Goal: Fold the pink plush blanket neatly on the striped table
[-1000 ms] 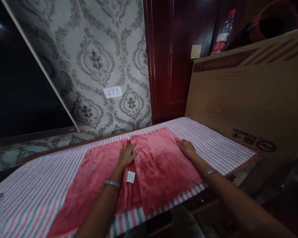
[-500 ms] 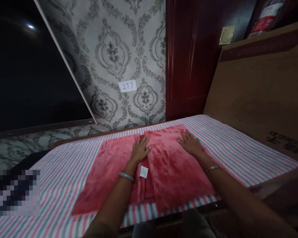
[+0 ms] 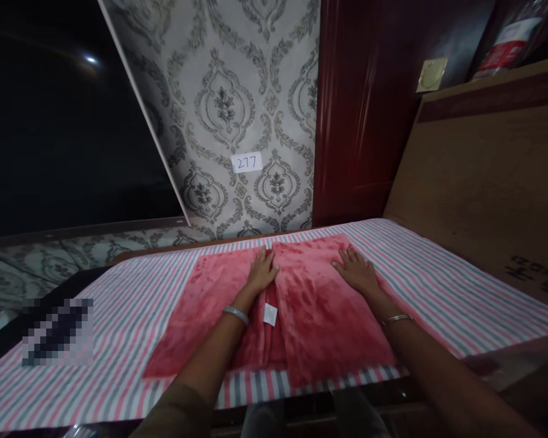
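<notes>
The pink blanket lies folded flat beneath both hands on a striped cloth, its two sides nearly meeting at a narrow gap in the middle. The left hand rests palm down at the far end of that gap, fingers extended and slightly parted, gripping nothing. The right hand lies flat near the far right corner, its fingers spread, also holding nothing. Most of the blanket stretches nearer the body than the hands, and a white label shows in the gap just below the left hand.
</notes>
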